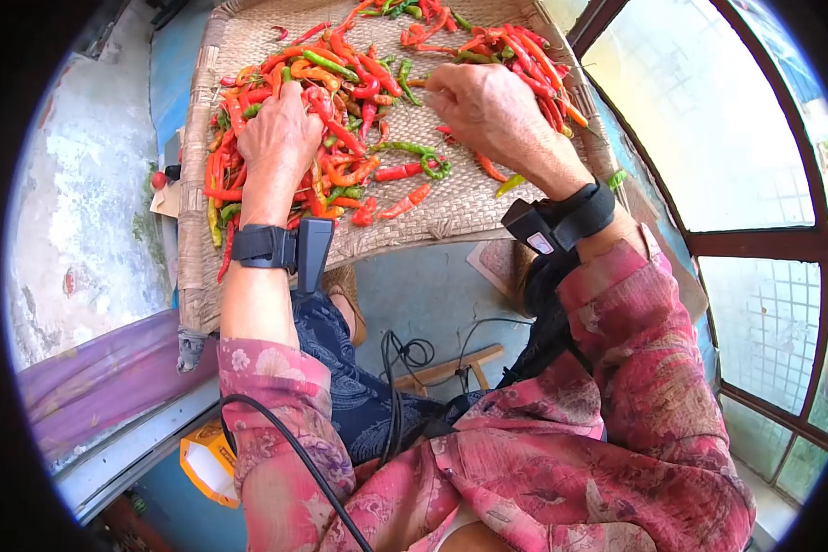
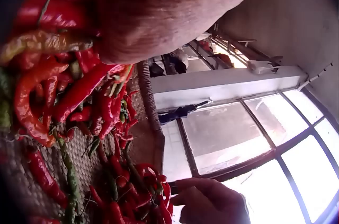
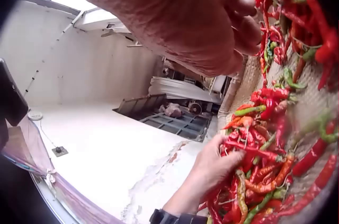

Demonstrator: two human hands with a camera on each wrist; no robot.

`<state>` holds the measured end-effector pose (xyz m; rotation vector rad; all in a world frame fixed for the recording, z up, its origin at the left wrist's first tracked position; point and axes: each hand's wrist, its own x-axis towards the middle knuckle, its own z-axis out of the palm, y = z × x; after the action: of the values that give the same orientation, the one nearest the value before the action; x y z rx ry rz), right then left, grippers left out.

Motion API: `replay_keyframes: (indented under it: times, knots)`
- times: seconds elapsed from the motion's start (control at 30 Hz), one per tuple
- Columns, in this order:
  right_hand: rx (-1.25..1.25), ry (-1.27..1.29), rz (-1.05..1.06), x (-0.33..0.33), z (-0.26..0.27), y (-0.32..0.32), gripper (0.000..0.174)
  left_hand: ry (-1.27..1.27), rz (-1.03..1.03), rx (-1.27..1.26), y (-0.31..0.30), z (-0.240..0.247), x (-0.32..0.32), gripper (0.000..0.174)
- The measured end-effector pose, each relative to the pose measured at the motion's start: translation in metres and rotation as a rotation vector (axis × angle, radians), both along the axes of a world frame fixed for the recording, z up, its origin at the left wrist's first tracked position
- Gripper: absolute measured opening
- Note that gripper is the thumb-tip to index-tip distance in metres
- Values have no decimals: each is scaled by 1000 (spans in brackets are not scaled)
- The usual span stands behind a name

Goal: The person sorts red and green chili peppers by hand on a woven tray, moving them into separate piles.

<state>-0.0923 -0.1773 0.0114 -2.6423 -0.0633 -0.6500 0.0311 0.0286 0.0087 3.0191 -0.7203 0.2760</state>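
A heap of red, orange and green chili peppers covers the left part of a woven tray. My left hand reaches into this heap, fingertips among the peppers. Seen from the right wrist, the left hand pinches a long red chili pepper between thumb and fingers. My right hand is over the tray beside a second, mostly red pile, its fingers bent. In the right wrist view its fingers curl toward the palm; I cannot tell whether they hold a pepper.
Loose peppers, among them a curled green one, lie between the piles. Framed windows stand to the right and a worn wall to the left. Black cables hang below the tray near a wooden stool.
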Motion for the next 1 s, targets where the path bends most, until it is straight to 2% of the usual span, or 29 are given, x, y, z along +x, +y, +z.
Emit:
replay_keyframes:
  times: [0.03,0.07,0.13,0.17,0.23,0.27,0.3,0.37,0.43,0.5,0.6,0.7,0.77,0.9,1.0]
  knots:
    - [26,-29,45,3,-5,4,20,0,0,3,-4,7,-6,37]
    - [28,-29,45,5,-8,6,20,23,14,-98,-8,13,-12,36]
    - [304,96,172,8,-7,14,25,65,-20,-336,-10,14,-20,36]
    - [304,96,177,9,-6,16,25,82,-41,-441,-13,14,-26,36]
    - [567,295,224,12,-2,22,33,125,-130,-663,-19,5,-31,36]
    - [658,230,227,14,-10,26,37,178,-192,-746,-21,1,-32,36]
    - [657,233,231,12,-7,28,37,197,-228,-803,-25,4,-41,35]
    - [1005,354,288,6,2,30,39,270,-261,-895,-33,5,-54,33]
    - [1115,352,214,7,-1,30,37,248,-295,-919,-37,-1,-56,31]
    - [1075,326,138,13,-6,27,33,218,-322,-966,-39,-4,-56,32]
    - [1029,254,142,18,-6,23,28,131,-313,-990,-42,-6,-54,34]
    - [1120,180,51,17,-3,27,24,173,-250,-983,-44,-3,-55,38]
    - [1085,147,121,17,-4,21,23,237,-255,-1005,-44,-6,-53,41]
    - [1037,104,295,15,-5,17,30,386,-283,-1129,-41,-18,-41,49]
    - [1088,149,251,6,-3,20,39,522,-220,-1216,-40,-14,-49,51]
